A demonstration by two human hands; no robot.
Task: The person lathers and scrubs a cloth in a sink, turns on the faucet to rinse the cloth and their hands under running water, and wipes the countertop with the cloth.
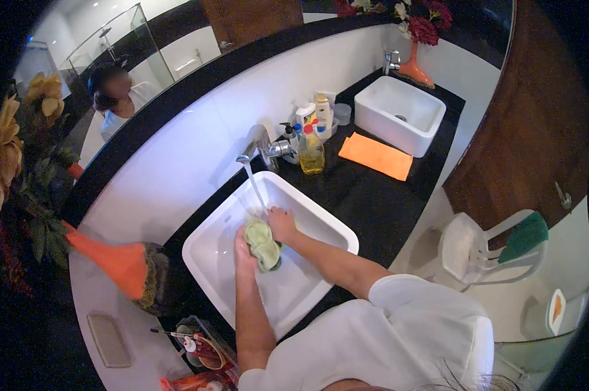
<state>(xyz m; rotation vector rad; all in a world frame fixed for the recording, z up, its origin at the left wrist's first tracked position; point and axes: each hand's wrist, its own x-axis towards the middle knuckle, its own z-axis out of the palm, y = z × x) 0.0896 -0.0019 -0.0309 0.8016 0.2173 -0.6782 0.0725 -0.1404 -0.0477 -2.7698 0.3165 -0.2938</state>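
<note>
A wet, light green cloth (262, 244) is bunched up over the white basin (200, 251), below a running chrome faucet (258, 144). My left hand (244, 249) grips the cloth along its left side, the fingers partly hidden behind it. At the cloth's upper right edge, my right hand (281, 225) is closed with its fingers curled, right beside the falling stream of water. Both forearms reach in over the basin's near rim. A dark patch shows under the cloth's lower end; I cannot make out what it is.
Right of the faucet stand a bottle of yellow liquid (311, 156) and several toiletry bottles (322, 117). An orange cloth (376, 156) lies before a second white basin (399, 117). An orange vase (115, 260) stands left, with an organizer of small items (206, 352) nearby. A white chair (470, 251) is at right.
</note>
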